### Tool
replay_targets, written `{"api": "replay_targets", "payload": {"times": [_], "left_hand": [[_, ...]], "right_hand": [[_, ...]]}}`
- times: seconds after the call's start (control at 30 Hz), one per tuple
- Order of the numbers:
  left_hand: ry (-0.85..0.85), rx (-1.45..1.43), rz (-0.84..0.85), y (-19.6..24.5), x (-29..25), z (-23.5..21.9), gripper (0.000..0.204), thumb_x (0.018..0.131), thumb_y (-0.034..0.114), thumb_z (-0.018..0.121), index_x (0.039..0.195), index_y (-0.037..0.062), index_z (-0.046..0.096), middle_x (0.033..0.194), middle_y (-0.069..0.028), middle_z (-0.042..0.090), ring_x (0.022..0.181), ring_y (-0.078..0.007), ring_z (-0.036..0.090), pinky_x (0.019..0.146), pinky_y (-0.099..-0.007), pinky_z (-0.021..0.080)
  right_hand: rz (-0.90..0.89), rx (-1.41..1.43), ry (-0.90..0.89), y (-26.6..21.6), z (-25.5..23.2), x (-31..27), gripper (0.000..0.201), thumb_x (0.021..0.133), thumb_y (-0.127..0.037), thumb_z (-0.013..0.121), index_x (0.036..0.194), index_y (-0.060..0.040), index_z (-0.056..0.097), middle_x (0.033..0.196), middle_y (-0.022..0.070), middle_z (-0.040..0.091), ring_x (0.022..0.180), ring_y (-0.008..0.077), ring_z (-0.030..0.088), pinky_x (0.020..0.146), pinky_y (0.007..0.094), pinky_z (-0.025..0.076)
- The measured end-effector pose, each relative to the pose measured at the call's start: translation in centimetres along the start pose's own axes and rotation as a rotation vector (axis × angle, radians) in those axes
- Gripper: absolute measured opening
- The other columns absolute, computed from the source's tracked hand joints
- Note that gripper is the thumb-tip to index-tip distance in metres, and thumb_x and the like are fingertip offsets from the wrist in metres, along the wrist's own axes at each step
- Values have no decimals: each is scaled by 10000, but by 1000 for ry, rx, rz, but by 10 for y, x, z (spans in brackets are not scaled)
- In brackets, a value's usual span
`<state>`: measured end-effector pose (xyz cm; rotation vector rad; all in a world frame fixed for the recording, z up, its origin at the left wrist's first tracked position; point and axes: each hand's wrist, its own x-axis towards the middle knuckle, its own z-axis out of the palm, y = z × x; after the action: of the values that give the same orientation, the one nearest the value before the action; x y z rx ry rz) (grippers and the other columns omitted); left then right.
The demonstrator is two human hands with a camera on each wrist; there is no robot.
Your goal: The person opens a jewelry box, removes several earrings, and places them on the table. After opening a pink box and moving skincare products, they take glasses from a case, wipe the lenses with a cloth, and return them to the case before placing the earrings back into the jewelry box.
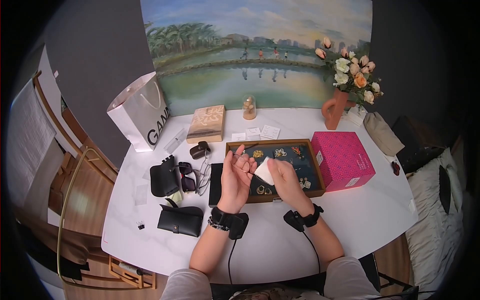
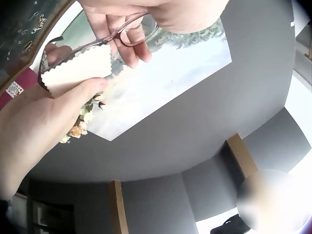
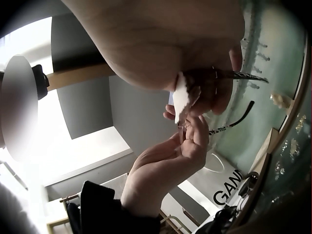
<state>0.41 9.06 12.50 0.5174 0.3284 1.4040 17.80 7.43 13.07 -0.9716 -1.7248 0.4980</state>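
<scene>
My left hand (image 1: 236,180) holds a pair of eyeglasses (image 2: 115,33) above the front left of a wooden jewellery case (image 1: 320,172). One round lens lies by its fingers in the left wrist view. My right hand (image 1: 290,185) pinches a white cloth with a scalloped edge (image 2: 80,70) between thumb and fingers, against the other side of the glasses. The cloth hides that lens. Dark patterned temples (image 3: 251,76) stick out past the hands in the right wrist view. Earrings and brooches lie on the case's dark lining.
Left of the case lie sunglasses (image 1: 188,181), a black glasses case (image 1: 180,220) and an open black case (image 1: 164,179). A pink patterned box (image 1: 345,160) stands at the right. Behind are a vase (image 1: 335,110), a glass dome (image 1: 249,107), a book-like box (image 1: 206,123) and a paper bag (image 1: 137,112).
</scene>
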Motion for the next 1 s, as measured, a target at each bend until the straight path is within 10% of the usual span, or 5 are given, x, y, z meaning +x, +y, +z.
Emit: {"api": "replay_targets", "payload": {"times": [0.1, 0.2, 0.47, 1.0], "left_hand": [[-86, 22, -3, 7, -8, 18, 409, 1110, 320, 451, 1388, 36, 545, 981, -37, 706, 1001, -143, 654, 965, -299, 504], [-149, 609, 65, 5, -10, 26, 456, 1116, 278, 447, 1485, 12, 467, 1058, -58, 715, 1046, -113, 622, 1011, -293, 436], [-354, 737, 92, -22, -18, 30, 566, 1106, 144, 514, 1621, 29, 308, 1189, -38, 703, 1082, -22, 546, 997, -210, 399], [-371, 1006, 119, -15, -18, 23, 634, 1096, 93, 471, 1664, 41, 194, 1429, -81, 556, 1282, -136, 539, 1103, -272, 394]], "right_hand": [[258, 192, 195, 0, -2, 0, 385, 1108, -240, 512, 871, 48, 607, 755, 135, 591, 768, 115, 580, 679, 333, 455], [198, 249, 241, -2, -14, 5, 284, 1093, -212, 557, 1036, 52, 646, 882, 48, 638, 830, 85, 568, 735, 279, 464], [122, 459, 335, -6, -9, 4, 143, 1023, -84, 665, 1085, 44, 654, 1057, 66, 720, 915, 52, 649, 719, 204, 506], [220, 441, 18, -9, -14, 2, 261, 1023, -187, 685, 1130, 48, 725, 1016, 54, 748, 941, 80, 665, 843, 246, 523]]}}
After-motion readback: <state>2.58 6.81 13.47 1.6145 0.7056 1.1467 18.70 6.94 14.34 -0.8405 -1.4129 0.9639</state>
